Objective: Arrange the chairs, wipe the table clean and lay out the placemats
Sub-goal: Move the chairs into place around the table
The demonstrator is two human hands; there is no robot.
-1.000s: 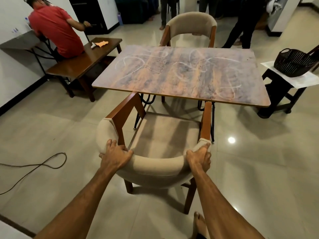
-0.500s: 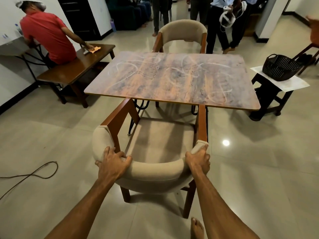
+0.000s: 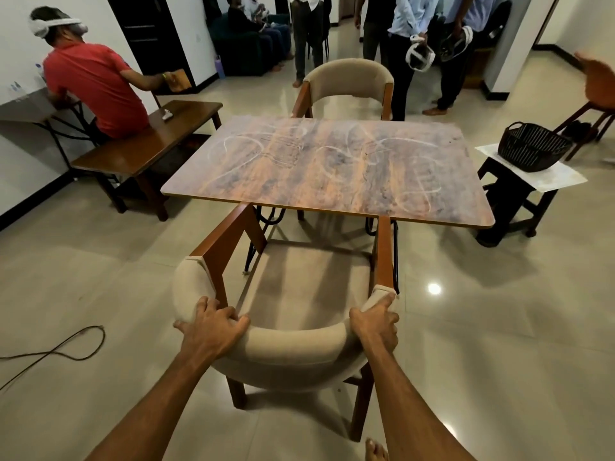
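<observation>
The near chair (image 3: 299, 347) stands on the floor at the near long edge of the bench (image 3: 332, 168). Its seat faces the bench, and the fronts of its two wooden arms reach up to that edge. The left hand (image 3: 213, 331) grips the padded backrest at its left bend. Its fingers (image 3: 233, 322) curl over the top onto the inner face, with the thumb on the outer side. The right hand (image 3: 376, 324) grips the right end of the backrest, where the padding meets the wooden arm, fingers wrapped over the top. Between the two hands the middle of the backrest is bare.

White looping scribbles (image 3: 239, 144) cover the bench top. A second chair (image 3: 349, 78) stands at the far edge of the bench, facing it. Right of the bench, a dark basket (image 3: 532, 148) sits on a white sheet (image 3: 559, 176) on a dark stool (image 3: 509, 191). A cable (image 3: 66, 347) lies on the floor left of the bench.
</observation>
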